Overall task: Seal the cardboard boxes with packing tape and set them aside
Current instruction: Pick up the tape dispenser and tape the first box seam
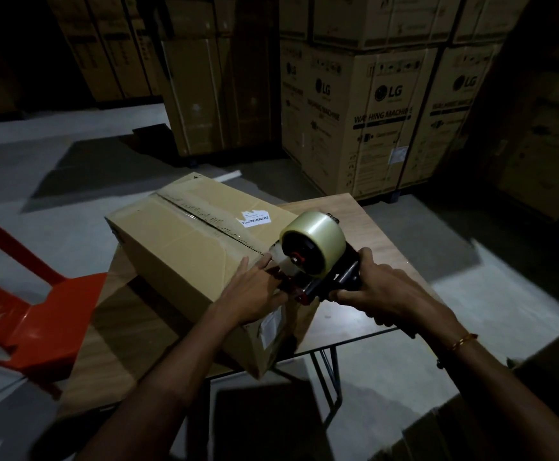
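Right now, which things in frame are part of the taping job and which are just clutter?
In the job:
- cardboard box on the table
- tape dispenser, gripped by the right hand
- left hand, fingers at the tape end on the box's near edge

Just lying about:
- orange chair
- stacked washing machine cartons

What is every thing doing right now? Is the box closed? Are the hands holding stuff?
cardboard box: flaps closed, lying on the table, its near end past the table edge.
tape dispenser: at the box's near end, roll loaded.
left hand: fingers straight, pressing the tape end onto the box.
right hand: gripping the dispenser handle.
table: standing, holding the box.
red chair: nobody sitting on it.
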`<state>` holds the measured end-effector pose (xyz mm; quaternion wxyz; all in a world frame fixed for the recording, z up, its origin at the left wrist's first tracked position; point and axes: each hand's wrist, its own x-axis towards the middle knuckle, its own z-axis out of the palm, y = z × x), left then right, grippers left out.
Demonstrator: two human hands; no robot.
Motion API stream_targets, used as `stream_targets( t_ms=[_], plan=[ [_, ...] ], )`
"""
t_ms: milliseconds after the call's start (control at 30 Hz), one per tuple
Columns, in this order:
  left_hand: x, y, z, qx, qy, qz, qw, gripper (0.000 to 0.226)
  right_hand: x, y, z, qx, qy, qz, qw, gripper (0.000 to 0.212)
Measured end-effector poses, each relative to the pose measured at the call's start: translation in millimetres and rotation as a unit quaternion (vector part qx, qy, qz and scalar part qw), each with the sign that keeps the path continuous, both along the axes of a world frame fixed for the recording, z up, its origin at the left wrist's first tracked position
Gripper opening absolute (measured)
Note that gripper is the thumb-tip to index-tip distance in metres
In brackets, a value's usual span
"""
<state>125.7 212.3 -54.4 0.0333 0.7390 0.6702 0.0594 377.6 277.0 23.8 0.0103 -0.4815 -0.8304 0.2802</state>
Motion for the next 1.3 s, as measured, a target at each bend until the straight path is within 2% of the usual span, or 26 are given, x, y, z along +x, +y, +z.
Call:
stream_targets(
  t_ms=[200, 333, 467, 667, 867, 933, 1000, 1033, 1100, 1133, 1200, 1233, 1300],
  plan=[
    [-22.1, 0.6, 3.6, -0.014, -0.022, -0.009, 1.000, 0.072, -19.0, -3.6, 1.0, -0.026, 0.031, 0.017, 0.999, 0.054],
    [-24.8, 3.0, 4.2, -0.023, -0.043, -0.014, 0.999, 0.042, -20.0, -4.4, -0.1, -0.027, 0.036, 0.016, 0.999, 0.054],
    [-18.8, 4.4, 5.8, -0.033, -0.051, -0.008, 0.998, 0.033, -16.3, -5.2, -3.0, -0.038, 0.042, 0.002, 0.998, 0.056],
    [-12.4, 4.8, 1.4, -0.080, 0.046, 0.003, 0.996, 0.048, -8.9, -12.2, -7.9, -0.067, 0.044, -0.005, 0.997, 0.055],
    [-12.4, 3.2, 0.3, -0.073, 0.028, 0.001, 0.997, 0.056, -9.1, -9.8, -12.4, -0.053, 0.058, -0.005, 0.997, 0.055],
    [-14.9, 4.3, 1.6, -0.059, -0.059, 0.006, 0.996, 0.050, -8.0, -9.3, -12.9, -0.055, 0.057, -0.006, 0.997, 0.053],
    [-15.3, 3.1, 7.4, -0.028, -0.226, 0.031, 0.973, 0.039, -6.1, -7.6, -12.0, -0.057, 0.053, -0.011, 0.997, 0.052],
    [-15.1, 1.2, 11.1, 0.005, -0.334, 0.060, 0.941, 0.036, -5.7, -6.7, -11.5, -0.057, 0.049, -0.011, 0.997, 0.053],
    [-10.4, -3.6, 23.3, 0.065, -0.516, 0.128, 0.845, 0.033, -6.3, -5.2, -10.7, -0.049, 0.038, -0.005, 0.998, 0.055],
    [-6.7, -4.5, 31.2, 0.080, -0.555, 0.151, 0.814, 0.031, -7.7, -4.5, -10.6, -0.043, 0.032, -0.003, 0.999, 0.057],
    [-3.0, -0.4, 45.0, 0.066, -0.577, 0.171, 0.796, 0.036, -13.1, -3.4, -9.9, -0.032, 0.018, 0.006, 0.999, 0.061],
    [-2.6, 4.7, 50.7, 0.038, -0.580, 0.169, 0.796, 0.051, -16.6, -1.9, -9.0, -0.028, 0.009, 0.012, 0.999, 0.063],
    [-1.3, 17.1, 62.7, -0.028, -0.566, 0.172, 0.806, 0.095, -22.8, 2.8, -6.5, -0.021, -0.007, 0.023, 0.999, 0.064]
  ],
)
